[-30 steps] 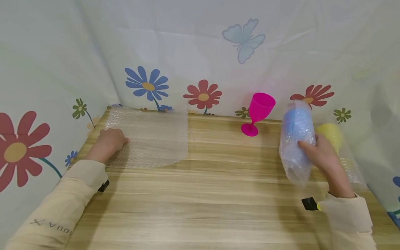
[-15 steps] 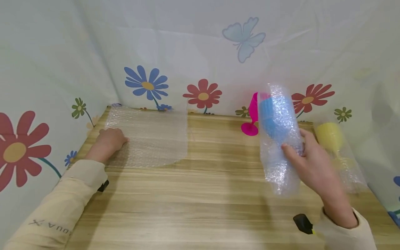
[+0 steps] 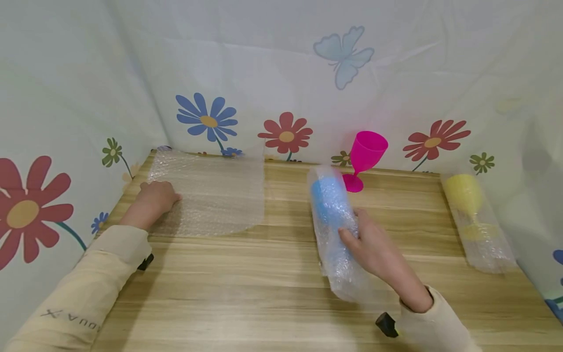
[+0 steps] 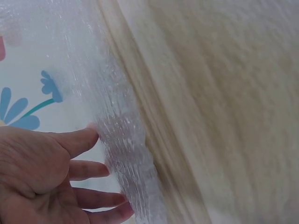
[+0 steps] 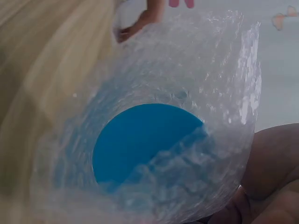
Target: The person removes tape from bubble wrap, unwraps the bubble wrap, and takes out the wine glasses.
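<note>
In the head view my left hand [image 3: 156, 200] is at the left edge of a flat clear bubble wrap sheet [image 3: 224, 195]. The left wrist view shows thumb and curved fingertips pinching along the edge of the bubble wrap [image 4: 126, 154]. My right hand [image 3: 374, 242] grips a blue goblet [image 3: 330, 195] rolled in bubble wrap, tilted over the middle of the table. Through the open end of the roll, the right wrist view shows the goblet's round blue base [image 5: 145, 140]. A bare pink goblet [image 3: 368, 149] stands upright just beyond the roll, which overlaps its foot.
At the table's right side lies a yellow goblet [image 3: 465, 195] in a bubble wrap roll. The wood-grain table [image 3: 246, 283] meets a flowered cloth backdrop [image 3: 264, 73] at the back and sides.
My right hand has carried the wrapped blue goblet leftward from beside the yellow one, passing in front of the pink goblet. My left hand stays in place on the sheet.
</note>
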`<act>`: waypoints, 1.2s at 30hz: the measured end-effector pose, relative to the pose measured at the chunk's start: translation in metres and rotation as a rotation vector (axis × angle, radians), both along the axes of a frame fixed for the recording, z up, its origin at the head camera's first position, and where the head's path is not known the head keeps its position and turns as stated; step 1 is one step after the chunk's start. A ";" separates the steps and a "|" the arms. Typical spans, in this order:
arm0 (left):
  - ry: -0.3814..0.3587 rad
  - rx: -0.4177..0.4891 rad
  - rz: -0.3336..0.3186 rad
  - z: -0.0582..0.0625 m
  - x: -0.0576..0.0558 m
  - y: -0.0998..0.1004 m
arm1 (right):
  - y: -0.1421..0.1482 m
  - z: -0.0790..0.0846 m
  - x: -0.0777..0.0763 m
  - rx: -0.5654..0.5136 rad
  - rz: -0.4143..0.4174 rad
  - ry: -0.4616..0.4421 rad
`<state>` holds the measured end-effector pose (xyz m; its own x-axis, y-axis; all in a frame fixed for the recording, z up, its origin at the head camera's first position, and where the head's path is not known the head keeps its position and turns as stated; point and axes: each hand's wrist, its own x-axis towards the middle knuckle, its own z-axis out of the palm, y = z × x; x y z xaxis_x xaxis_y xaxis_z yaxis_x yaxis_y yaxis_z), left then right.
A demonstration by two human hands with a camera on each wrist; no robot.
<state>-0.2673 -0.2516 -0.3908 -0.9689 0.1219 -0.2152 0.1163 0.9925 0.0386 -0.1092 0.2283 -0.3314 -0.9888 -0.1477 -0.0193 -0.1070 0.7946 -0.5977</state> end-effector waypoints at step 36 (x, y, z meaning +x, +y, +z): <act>-0.019 0.155 0.101 -0.006 -0.003 -0.010 | -0.019 -0.034 -0.022 0.101 -0.051 -0.160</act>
<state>-0.2701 -0.2618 -0.3971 -0.9738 0.0570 -0.2201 0.0138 0.9811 0.1930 -0.1314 0.2096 -0.3649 -0.9781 -0.0868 -0.1894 0.0252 0.8531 -0.5211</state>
